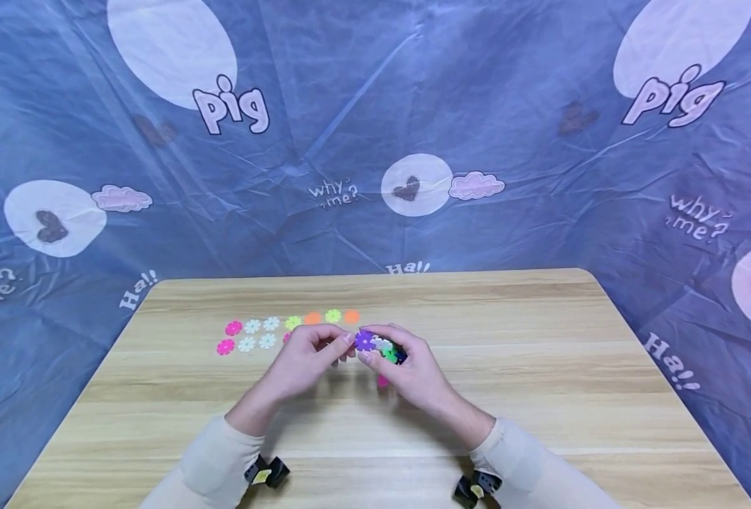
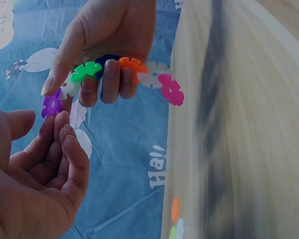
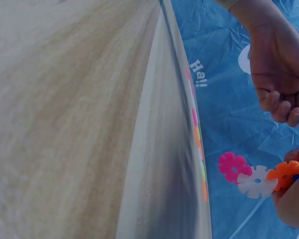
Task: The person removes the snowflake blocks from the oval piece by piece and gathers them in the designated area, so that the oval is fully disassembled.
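My right hand grips a chain of joined flower-shaped plastic discs above the table. A purple disc forms the end at the right thumb, followed by a white disc, a green disc and a dark blue one partly hidden by the fingers. Beyond them come an orange disc, a white one and a pink disc hanging free. Close by the purple disc is my left hand, fingertips right at its edge, fingers loosely curled and thumb apart from them in the left wrist view.
Loose flower discs lie in two rows on the wooden table, behind the left hand: pink, white, yellow-green and orange. The left hand covers part of the front row. A blue printed cloth hangs around the table.
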Tool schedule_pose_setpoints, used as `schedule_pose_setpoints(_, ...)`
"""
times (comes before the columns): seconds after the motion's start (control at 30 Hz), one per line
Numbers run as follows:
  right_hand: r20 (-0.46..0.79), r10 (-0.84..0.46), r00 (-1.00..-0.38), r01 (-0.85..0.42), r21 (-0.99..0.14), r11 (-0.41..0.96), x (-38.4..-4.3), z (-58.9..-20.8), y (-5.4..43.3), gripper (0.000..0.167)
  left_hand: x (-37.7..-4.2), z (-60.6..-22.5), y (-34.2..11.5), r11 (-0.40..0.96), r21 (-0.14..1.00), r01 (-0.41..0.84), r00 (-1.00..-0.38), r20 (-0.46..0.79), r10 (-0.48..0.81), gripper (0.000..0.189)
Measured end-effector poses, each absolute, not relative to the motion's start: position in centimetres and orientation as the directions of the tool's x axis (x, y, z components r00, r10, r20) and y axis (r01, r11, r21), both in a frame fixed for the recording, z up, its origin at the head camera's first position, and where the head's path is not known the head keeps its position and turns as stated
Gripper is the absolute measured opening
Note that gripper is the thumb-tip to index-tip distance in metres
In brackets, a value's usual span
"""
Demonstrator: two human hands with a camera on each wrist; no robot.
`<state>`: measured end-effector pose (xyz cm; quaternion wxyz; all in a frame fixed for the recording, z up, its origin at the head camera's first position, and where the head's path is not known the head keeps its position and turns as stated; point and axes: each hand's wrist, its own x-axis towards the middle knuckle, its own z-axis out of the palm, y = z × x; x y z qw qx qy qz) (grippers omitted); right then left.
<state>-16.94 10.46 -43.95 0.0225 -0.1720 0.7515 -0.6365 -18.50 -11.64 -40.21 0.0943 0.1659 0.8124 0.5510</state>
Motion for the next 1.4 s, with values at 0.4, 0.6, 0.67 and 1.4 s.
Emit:
schedule_pose_setpoints(0.4, 0.15, -0.312, -0.938, -0.214, -0.96, 0.18, -17.1, -43.8, 10.9, 0.051, -18.6, -40.5, -11.6, 0.251, 0.966, 0.068, -0.934, -0.027, 0.355, 0.024)
schedule_pose_setpoints(0.6, 0.153, -0.313, -0.937, -0.213, -0.962, 0.169, -17.0, -44.1, 11.7, 0.049, -18.7, -40.6, -11.7, 0.18, 0.983, 0.04, -0.941, -0.024, 0.337, 0.028)
schedule_pose_setpoints(0.67, 0.164, -0.315, -0.935, -0.224, -0.961, 0.164, -17.0, -44.1, 11.8, 0.046, -18.7, -40.7, -11.7, 0.154, 0.988, 0.029, -0.945, -0.023, 0.326, 0.027)
schedule_pose_setpoints(1.4, 0.18, -0.33, -0.927, -0.25, -0.951, 0.184, -16.8, -44.3, 12.0, 0.043, -17.6, -41.1, -9.7, 0.039, 0.99, -0.132, -0.974, -0.137, 0.18, 0.024)
